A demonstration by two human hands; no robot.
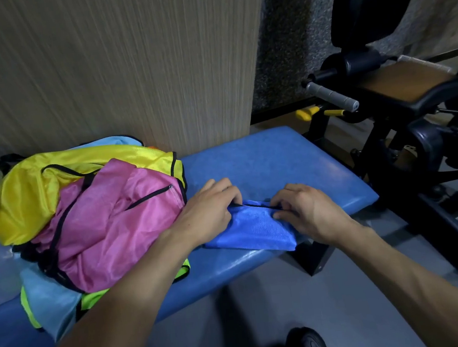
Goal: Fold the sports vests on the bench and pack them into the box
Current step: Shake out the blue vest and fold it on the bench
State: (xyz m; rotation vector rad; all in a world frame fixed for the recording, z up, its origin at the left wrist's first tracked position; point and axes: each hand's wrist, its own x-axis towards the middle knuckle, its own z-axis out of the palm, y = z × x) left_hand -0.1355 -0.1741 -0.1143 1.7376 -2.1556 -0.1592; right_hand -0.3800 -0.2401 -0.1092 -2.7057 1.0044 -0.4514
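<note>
Both hands, left (pixel 209 209) and right (pixel 310 212), pinched the blue vest's (pixel 253 229) far edge with curled fingers, mid-fold on the surface (pixel 293 162). Beyond, pink (pixel 108 234) and yellow vests (pixel 31 197) lay unfolded; nothing looked packed.

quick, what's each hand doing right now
Left hand: closed, pinching the far edge of the folded blue vest.
Right hand: closed, pinching the same edge of it.

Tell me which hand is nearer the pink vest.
Left. The left hand grips the blue vest right beside the pink vest; the right hand grips the blue vest's far side.
</note>
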